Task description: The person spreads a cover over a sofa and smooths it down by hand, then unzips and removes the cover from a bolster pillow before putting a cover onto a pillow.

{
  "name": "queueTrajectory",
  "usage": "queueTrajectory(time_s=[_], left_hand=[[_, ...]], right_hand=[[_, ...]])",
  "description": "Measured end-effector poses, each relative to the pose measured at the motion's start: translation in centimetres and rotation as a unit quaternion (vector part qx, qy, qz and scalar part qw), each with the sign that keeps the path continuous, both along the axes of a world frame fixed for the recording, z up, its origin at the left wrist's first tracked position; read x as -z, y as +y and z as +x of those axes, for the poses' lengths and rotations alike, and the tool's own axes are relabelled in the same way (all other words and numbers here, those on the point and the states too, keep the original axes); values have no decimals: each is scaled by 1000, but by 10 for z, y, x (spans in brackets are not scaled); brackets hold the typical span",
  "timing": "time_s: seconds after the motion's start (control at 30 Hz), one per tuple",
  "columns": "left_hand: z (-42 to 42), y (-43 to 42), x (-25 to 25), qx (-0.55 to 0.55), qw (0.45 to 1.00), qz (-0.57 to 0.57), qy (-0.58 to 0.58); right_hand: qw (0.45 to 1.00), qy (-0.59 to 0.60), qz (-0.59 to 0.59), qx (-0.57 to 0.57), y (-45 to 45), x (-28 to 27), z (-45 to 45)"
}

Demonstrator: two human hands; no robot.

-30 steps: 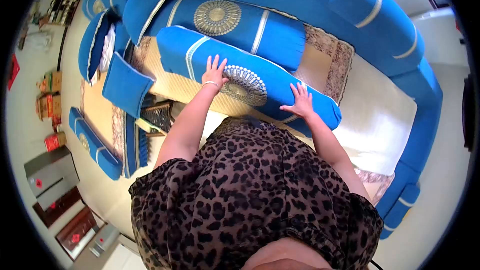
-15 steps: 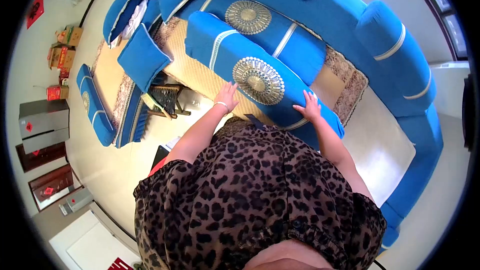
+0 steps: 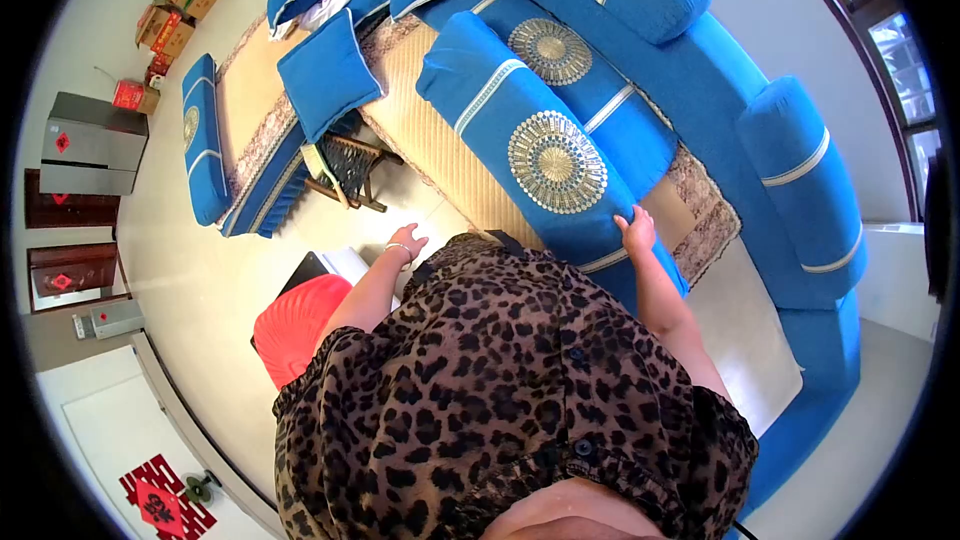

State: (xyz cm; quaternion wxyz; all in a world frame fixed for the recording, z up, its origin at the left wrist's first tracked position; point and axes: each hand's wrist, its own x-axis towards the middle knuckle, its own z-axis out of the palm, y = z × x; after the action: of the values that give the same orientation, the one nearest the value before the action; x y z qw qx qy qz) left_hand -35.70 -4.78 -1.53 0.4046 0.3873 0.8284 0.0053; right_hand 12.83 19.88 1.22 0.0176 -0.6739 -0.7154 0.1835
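A long blue sofa cushion (image 3: 470,50) with a round gold-and-silver medallion and pale trim bands lies slantwise in front of me. My right hand (image 3: 638,232) is at its far right edge, fingers closed around the blue cloth. My left hand (image 3: 407,242) hangs in the air over the floor, away from the cushion, with thumb and fingers apart and nothing in it. A similar blue seat cushion (image 3: 640,145) sits behind the long one. Beneath them shows a quilted beige cover (image 3: 440,125).
A square blue pillow (image 3: 325,75) leans above a dark folding stool (image 3: 350,165) to my left. Close by my left arm is a red rounded object (image 3: 300,325). The blue sofa back (image 3: 690,65) curves around the right. Cardboard boxes (image 3: 165,30) stand along the far wall.
My left hand has come off the cushion side and swung down to the left. The right hand, earlier spread on the cushion, now grips its edge. My view has turned somewhat.
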Motion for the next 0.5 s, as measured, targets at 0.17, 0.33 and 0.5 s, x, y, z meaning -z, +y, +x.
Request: queueTrajectory(time_s=[0.17, 0.33, 0.5], left_hand=[[16, 4, 13, 23, 999, 27, -33], [24, 51, 3, 63, 992, 80, -73], [28, 125, 2, 128, 984, 97, -79]], right_hand=[[1000, -14, -10, 20, -1, -13, -9], [998, -12, -18, 51, -16, -18, -15], [998, -30, -1, 60, -37, -2, -8]])
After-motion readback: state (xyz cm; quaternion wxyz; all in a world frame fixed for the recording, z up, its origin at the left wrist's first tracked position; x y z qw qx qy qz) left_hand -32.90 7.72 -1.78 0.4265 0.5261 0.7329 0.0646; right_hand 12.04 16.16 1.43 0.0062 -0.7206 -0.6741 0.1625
